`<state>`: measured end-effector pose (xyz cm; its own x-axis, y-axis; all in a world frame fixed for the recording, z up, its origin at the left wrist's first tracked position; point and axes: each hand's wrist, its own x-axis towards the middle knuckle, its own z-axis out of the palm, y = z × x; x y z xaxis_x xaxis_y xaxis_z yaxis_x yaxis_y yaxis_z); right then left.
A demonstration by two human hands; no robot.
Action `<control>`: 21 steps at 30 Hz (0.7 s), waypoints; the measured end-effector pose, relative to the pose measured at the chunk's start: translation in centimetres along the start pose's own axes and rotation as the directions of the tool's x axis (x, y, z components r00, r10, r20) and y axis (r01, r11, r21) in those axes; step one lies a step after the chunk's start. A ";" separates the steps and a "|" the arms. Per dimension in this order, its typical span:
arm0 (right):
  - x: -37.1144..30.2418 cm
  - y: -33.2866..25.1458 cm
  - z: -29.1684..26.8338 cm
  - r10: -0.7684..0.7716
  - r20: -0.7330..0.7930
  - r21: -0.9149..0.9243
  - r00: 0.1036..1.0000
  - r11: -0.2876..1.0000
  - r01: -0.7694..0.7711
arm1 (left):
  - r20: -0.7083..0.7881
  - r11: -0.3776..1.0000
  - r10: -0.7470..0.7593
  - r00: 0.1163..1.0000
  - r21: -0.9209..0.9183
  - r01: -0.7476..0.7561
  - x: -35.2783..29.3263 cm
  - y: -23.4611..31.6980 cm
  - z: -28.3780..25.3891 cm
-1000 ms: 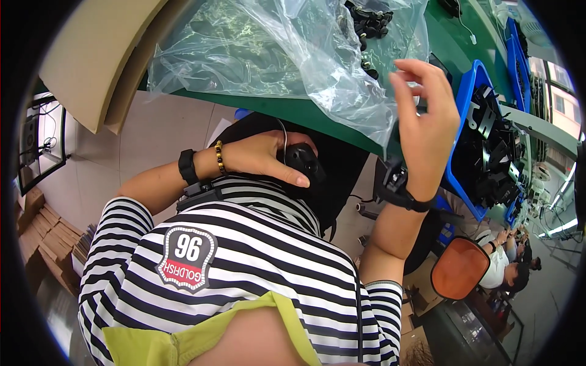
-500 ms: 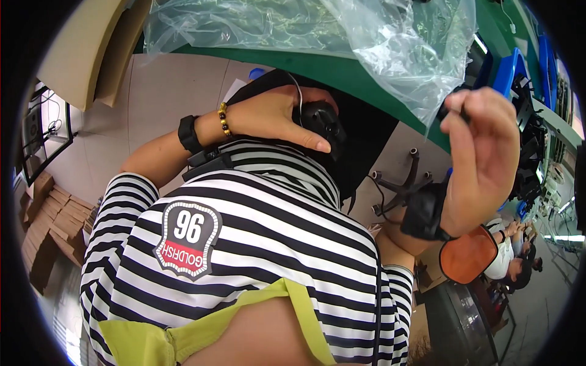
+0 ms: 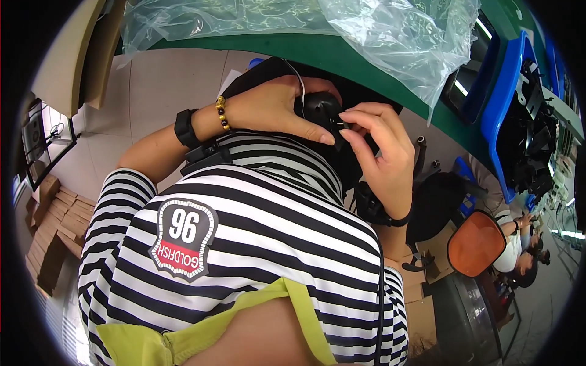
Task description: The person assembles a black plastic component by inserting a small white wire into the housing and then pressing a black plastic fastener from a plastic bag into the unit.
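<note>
The left hand (image 3: 274, 113) is cupping a small rounded black plastic device (image 3: 321, 110), which is sitting in the middle of the scene just near of the green table edge (image 3: 366, 61). The right hand (image 3: 378, 146) is pinching its right side with the fingertips (image 3: 347, 131). Both hands are closing together on it. A crumpled clear plastic bag (image 3: 366, 30) is lying on the table beyond.

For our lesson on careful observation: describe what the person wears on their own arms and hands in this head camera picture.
The left hand is bare, with a beaded bracelet of dark and golden beads at the wrist and a black band next to it up the forearm. The right hand is bare too, with a black wrist strap. Short black-and-white striped sleeves end above the elbows.
</note>
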<state>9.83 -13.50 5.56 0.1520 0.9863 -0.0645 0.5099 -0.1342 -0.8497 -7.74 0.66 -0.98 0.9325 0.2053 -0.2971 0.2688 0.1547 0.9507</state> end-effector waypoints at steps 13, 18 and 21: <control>0.7 1.9 1.3 0.011 0.076 -0.002 0.997 1.000 -0.011 | 0.001 0.996 -0.069 0.998 0.056 0.069 0.2 -1.3 -0.2; 0.7 2.2 1.5 -0.018 0.086 -0.019 0.996 1.000 0.019 | -0.002 0.996 -0.029 1.000 0.089 0.029 0.2 -1.8 -0.2; 0.9 2.5 1.6 -0.142 0.122 -0.080 0.982 0.985 0.152 | -0.005 0.992 -0.014 1.000 0.126 0.015 0.1 -1.8 -0.3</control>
<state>9.88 -12.80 2.51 -0.0264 0.9996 -0.0070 0.5931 0.0100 -0.8051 -8.21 0.66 -2.71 0.9275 0.2075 -0.3111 0.3109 0.0343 0.9498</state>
